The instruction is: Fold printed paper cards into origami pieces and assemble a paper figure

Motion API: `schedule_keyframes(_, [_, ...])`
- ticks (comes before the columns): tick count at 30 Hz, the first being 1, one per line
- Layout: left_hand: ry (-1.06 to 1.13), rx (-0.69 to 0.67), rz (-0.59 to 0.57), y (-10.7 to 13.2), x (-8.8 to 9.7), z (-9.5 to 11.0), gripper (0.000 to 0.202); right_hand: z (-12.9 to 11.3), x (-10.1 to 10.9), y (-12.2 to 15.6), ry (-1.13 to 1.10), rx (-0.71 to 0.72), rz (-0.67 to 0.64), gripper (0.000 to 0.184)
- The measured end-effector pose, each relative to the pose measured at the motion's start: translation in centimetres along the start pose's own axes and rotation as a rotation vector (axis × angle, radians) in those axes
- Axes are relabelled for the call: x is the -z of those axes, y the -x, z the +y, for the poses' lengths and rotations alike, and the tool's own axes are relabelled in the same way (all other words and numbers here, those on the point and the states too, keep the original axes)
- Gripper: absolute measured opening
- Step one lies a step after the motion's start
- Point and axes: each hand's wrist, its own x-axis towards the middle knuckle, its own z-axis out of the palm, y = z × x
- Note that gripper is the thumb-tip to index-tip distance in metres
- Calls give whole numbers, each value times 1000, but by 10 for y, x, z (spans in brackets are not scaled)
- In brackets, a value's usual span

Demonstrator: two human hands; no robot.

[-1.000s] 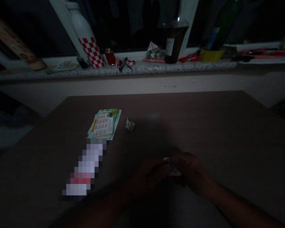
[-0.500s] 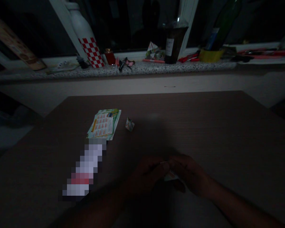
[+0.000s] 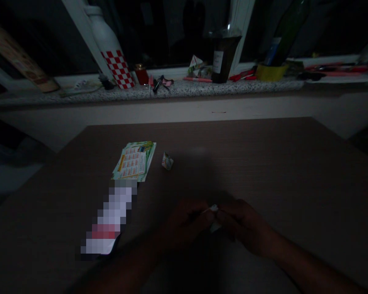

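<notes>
Low in the head view, my left hand (image 3: 190,220) and my right hand (image 3: 243,222) meet over the brown table (image 3: 263,159). Between their fingertips both pinch a small folded piece of paper (image 3: 215,226), pale with a whitish upper edge. Fingers cover most of it, and the dim light hides its exact shape. Beyond my hands lies a small folded paper piece (image 3: 167,161) with a pointed top. Left of that rests a stack of printed paper sheets (image 3: 131,162), green and white with rows of red print.
A blurred-out bright rectangular thing (image 3: 110,216) lies left of my hands. Along the granite windowsill (image 3: 184,87) stand a checkered bottle (image 3: 118,65), a lidded dark cup (image 3: 223,57), a yellow tape roll (image 3: 271,72), a green bottle (image 3: 292,32) and pens.
My fingers have shifted slightly on the folded paper; its whitish upper edge now shows between the fingertips, and less of its lower part is visible. The things on the table have stayed put.
</notes>
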Motion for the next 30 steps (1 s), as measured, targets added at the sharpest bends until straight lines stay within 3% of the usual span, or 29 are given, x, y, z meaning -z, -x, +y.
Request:
schedule_keyframes(5, [-168,-3,18,-3,-4,1,44,0,-1,0,36,-32,-125,39])
schedule_keyframes(8, [-236,-26,64,-3,-7,5,43,1,0,-1,-4,-32,-98,37])
schedule_keyframes(15, [-95,44,250,-3,-8,7,38,-3,-1,-1,-8,40,-81,33])
schedule_keyframes(20, [-41,26,245,-2,-7,6,37,0,-5,0,12,22,9,38])
schedule_keyframes(26, [-14,35,189,0,-6,5,36,5,1,-1,-5,-4,253,35])
schedule_keyframes(30, [39,30,110,0,-5,3,38,2,2,0,82,20,249,35])
